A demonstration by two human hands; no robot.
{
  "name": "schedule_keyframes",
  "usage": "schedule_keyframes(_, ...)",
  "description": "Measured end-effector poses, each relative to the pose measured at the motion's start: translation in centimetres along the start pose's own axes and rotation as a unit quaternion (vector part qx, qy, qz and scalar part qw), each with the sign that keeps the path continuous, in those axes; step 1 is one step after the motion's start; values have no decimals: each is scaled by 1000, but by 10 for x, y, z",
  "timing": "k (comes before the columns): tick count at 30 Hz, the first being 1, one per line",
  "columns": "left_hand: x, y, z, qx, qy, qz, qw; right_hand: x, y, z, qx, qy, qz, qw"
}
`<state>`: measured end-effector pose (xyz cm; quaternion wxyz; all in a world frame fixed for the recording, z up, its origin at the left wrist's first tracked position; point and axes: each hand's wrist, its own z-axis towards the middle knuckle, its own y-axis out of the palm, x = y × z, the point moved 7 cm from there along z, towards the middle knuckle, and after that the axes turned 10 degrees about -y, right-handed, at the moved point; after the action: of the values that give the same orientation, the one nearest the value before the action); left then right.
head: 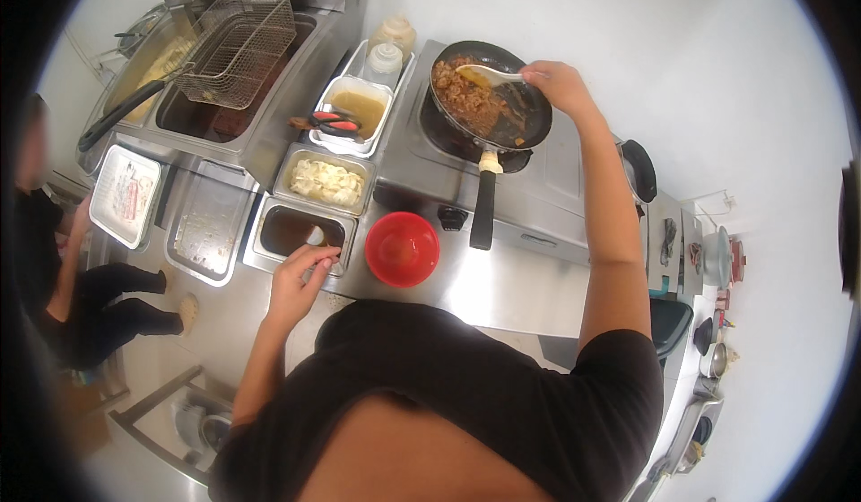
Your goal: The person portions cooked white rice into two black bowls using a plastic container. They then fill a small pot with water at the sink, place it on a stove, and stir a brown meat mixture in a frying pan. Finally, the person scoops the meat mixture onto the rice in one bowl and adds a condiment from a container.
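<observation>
A black frying pan (pixel 535 109) sits on the stove with browned minced meat (pixel 471 102) mostly at its left side. My right hand (pixel 557 85) grips the handle of a pale spoon (pixel 494 74), whose bowl lies over the meat. The pan's black handle (pixel 482 209) points toward me, untouched. My left hand (pixel 296 283) is over the near edge of a steel container of dark brown sauce (pixel 286 226). Its fingertips pinch the handle of a small spoon (pixel 315 235) that rests in the sauce. Just right of that hand stands a red bowl (pixel 402 250).
Behind the sauce are a container of pale slices (pixel 326 182) and a white tub of yellowish liquid (pixel 360 105) with red-handled scissors (pixel 336 124) across it. Squeeze bottles (pixel 385 65) stand beyond. A wire basket (pixel 239 48) rests over the fryer. At left, another person (pixel 50 260) holds a white tray (pixel 128 196).
</observation>
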<state>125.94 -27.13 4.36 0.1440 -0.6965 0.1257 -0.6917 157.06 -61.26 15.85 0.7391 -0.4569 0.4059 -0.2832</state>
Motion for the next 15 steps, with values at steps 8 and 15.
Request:
schedule_keyframes(8,12,10,4,-25,42,6,999,-23,24,-10,-127,-64,-110,984)
schedule_keyframes(15,8,14,2,-42,32,2,999,0,17,-20,-69,-6,-68,995)
